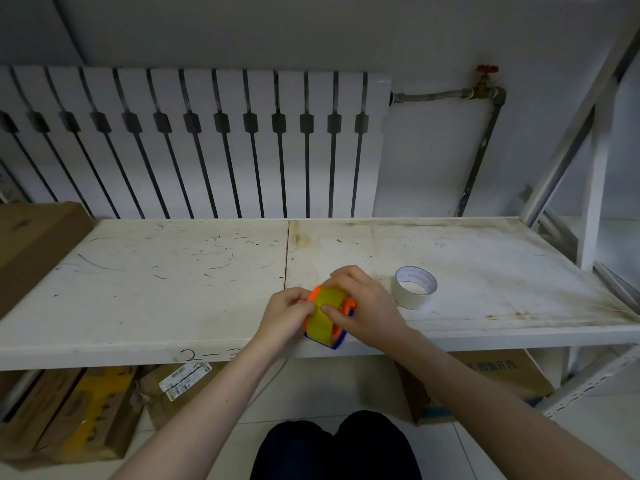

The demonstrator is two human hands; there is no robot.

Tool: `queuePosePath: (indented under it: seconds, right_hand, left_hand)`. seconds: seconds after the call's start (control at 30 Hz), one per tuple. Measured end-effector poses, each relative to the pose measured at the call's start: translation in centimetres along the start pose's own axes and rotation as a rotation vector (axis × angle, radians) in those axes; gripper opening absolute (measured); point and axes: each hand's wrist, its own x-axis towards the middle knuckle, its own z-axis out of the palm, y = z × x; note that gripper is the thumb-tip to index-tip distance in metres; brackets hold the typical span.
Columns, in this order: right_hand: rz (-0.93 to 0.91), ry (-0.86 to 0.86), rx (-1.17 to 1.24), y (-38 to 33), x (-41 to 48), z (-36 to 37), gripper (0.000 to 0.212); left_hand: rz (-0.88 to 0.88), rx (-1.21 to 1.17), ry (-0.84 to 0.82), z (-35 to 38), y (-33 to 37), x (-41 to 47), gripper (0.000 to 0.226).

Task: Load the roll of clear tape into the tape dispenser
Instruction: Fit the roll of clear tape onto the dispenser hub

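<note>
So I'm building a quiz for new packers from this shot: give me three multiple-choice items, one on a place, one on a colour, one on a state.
1. Where is the white tape roll?
A. on the shelf, beside the right hand
B. on the floor
C. in a box

2. What colour is the dispenser wheel?
A. green
B. orange
C. black

3. What are the hands doing?
A. resting apart
B. lifting a box
C. left hand and right hand both gripping the dispenser

Answers: 1 A, it lies flat on the shelf; 2 B, orange rims flank the yellowish tape; 3 C, fingers of both wrap it.
</note>
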Motion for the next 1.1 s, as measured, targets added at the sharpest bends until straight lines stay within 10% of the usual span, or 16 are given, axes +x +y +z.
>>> queuePosePath:
  seconds: [0.33,0.57,1.1]
  right_hand:
    - [-0.616,0.073,-0.203,0.5,-1.5,-0.1,0.004]
    - [0.118,-0.146,-0.006,1.3,-1.5,-1.3,0.067]
    - [0.267,-0.048,0.331,0.8,-2.0,0.7,0.056]
  left_hand:
    - [0.065,0.088,0.068,0.0,0.4,0.0,0.025]
    - [-0.009,0.017,0.021,0.5,1.2,-0.2,0.021]
    - [-0.172,-0.131,0.068,0.8,1.0,-0.1,0.008]
